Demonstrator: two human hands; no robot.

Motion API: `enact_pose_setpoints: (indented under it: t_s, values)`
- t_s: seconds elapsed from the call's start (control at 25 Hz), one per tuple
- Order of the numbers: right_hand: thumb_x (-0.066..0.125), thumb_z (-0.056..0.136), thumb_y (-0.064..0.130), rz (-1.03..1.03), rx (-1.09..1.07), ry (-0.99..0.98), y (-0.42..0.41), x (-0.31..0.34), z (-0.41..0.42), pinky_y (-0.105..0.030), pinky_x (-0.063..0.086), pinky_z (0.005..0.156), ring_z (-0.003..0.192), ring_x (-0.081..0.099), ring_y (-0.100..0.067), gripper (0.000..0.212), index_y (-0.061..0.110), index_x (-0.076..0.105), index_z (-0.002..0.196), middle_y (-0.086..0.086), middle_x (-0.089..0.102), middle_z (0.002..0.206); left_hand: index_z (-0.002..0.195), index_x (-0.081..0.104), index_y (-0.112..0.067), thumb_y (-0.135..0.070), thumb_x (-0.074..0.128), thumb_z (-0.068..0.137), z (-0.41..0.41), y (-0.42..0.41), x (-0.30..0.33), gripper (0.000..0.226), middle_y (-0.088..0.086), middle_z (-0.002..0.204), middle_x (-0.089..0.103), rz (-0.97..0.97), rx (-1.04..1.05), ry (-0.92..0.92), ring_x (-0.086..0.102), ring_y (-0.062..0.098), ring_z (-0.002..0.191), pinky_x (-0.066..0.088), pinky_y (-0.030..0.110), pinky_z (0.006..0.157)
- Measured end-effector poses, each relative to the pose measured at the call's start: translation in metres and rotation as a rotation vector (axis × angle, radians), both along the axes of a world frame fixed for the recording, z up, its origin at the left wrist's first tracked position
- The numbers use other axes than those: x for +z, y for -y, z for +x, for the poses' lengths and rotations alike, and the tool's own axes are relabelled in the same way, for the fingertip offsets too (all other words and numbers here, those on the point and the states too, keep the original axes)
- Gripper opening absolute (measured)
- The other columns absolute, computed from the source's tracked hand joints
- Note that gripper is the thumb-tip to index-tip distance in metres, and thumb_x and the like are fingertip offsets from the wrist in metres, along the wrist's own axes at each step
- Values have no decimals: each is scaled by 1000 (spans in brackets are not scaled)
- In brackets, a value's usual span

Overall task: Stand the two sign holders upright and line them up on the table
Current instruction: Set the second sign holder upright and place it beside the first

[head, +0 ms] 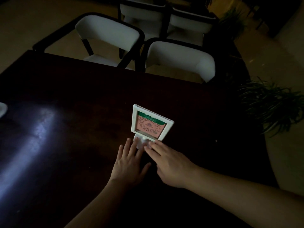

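Closest to the camera, both hands are spread flat with nothing gripped: left hand (130,163) just beside the base, right hand (171,165) with fingers (150,146) touching it. One sign holder (152,124) stands mid-surface. Looks like final nudging; next I'd guess find the second one, not visible here.
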State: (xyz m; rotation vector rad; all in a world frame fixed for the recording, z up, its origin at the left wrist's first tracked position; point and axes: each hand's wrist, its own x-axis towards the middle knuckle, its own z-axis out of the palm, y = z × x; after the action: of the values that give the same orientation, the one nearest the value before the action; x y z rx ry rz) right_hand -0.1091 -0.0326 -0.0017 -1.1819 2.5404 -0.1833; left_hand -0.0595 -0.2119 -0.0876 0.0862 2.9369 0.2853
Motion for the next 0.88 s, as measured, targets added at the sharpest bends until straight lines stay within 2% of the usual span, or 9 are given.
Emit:
enact_pose_setpoints:
  t_s: [0.12, 0.2, 0.32, 0.52, 0.68, 0.88]
  values:
    - [52, 92, 15, 57, -133, 112, -7, -21, 6, -29, 8, 113, 152, -1, -18, 80, 20, 6, 158, -2, 8, 167, 155, -7, -28, -74, 10, 87, 6, 14, 0, 83, 6, 165, -8, -22, 72, -16, -19, 32, 148, -2, 54, 120]
    - [51, 92, 15, 86, -188, 148, -6, -31, 6, -32, 10, 116, 152, -2, -18, 82, 21, 4, 158, 0, 5, 167, 157, 1, -28, -72, 13, 88, 6, 21, 1, 83, 4, 166, -5, -17, 101, -21, -20, 32, 148, -4, 56, 119]
    - [51, 92, 14, 87, -254, 171, -1, -41, 5, -36, 15, 118, 152, -2, -20, 82, 23, 3, 158, 2, 2, 167, 157, -2, -30, -70, 14, 89, 5, 29, 1, 81, -1, 166, -9, -21, 60, -5, -25, 32, 147, -6, 60, 118]
    - [53, 90, 13, 110, -311, 153, 9, -46, 8, -43, 14, 122, 152, -7, -23, 87, 22, -1, 158, 3, -3, 167, 156, -6, -34, -68, 15, 89, 4, 33, 1, 78, -5, 165, -12, -31, -28, 25, -30, 34, 145, -6, 68, 114]
    - [55, 90, 14, 114, -330, 131, 14, -47, 10, -46, 15, 121, 152, -4, -27, 90, 23, -2, 158, 2, -1, 167, 155, -11, -37, -68, 16, 89, 5, 37, 2, 77, -7, 164, -17, -61, -76, 74, -32, 34, 143, -9, 70, 110]
    - [56, 89, 16, 169, -345, 110, 21, -50, 15, -52, 12, 121, 152, -5, -31, 91, 23, -3, 158, 2, -6, 167, 155, -13, -36, -68, 16, 89, 9, 31, 6, 78, -5, 165, -16, -82, -54, 91, -30, 33, 145, -6, 69, 114]
